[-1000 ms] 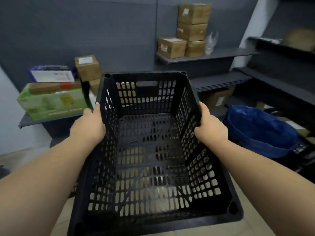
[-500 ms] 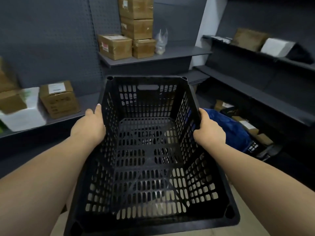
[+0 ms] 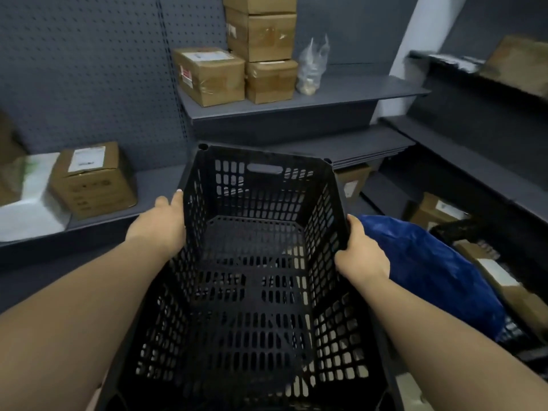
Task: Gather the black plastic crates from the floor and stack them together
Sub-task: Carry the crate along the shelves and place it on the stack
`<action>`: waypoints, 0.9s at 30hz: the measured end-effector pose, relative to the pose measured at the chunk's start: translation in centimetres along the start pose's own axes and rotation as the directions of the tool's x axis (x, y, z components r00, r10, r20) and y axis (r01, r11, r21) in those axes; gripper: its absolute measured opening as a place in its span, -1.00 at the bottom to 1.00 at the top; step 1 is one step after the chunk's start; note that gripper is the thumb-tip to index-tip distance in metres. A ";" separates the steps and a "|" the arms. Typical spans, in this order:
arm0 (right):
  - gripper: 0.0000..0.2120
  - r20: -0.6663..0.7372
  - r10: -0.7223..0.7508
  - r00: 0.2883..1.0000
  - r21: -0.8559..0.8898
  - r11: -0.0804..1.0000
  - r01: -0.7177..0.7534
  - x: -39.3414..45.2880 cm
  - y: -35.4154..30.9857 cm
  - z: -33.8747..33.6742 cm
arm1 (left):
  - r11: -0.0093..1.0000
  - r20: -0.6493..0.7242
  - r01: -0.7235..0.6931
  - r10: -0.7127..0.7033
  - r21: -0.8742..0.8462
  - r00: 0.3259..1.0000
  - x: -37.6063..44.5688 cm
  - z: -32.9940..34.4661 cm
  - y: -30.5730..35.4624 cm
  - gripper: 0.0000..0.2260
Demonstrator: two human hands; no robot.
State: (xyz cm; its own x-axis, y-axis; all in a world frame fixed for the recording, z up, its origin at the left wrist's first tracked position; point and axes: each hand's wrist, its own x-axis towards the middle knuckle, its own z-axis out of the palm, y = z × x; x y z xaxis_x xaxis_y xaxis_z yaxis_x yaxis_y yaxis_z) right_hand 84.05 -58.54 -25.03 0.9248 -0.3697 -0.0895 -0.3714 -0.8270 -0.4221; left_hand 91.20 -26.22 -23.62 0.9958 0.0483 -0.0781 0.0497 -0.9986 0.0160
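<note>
The left hand [image 3: 160, 225] and right hand [image 3: 360, 253] are clasping opposite rims of the black perforated plastic crate [image 3: 255, 277], fingers wrapped outside and mostly hidden. Its near edge is running out of frame, and the crate is partly covering a blue bag [image 3: 430, 268].

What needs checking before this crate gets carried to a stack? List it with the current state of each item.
1. Left hand gripping the left wall of the black crate: ok.
2. Right hand gripping the right wall: ok.
3. Crate empty inside: ok, only the slotted bottom shows.
4. Crate level: not ok, it tips away from the person.
5. Clearance on the right: not ok, the blue bag sits close beside the right hand.
6. Stack or other crates to set it on: cannot tell, none clearly in view.
</note>
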 end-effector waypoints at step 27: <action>-0.28 0.484 -0.578 0.657 -0.049 0.731 0.680 14.8 -9.5 10.2 | 0.560 0.170 0.804 -0.788 -0.203 0.592 -10.0 9.2 0.6 -0.38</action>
State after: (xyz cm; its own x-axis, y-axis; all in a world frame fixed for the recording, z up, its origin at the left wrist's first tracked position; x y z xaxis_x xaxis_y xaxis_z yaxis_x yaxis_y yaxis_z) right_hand 102.11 -51.80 -31.56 0.8620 0.4404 -0.2511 0.3533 -0.8770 -0.3256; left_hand 80.59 -27.51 -31.98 0.5369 0.8121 -0.2287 0.8437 -0.5160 0.1484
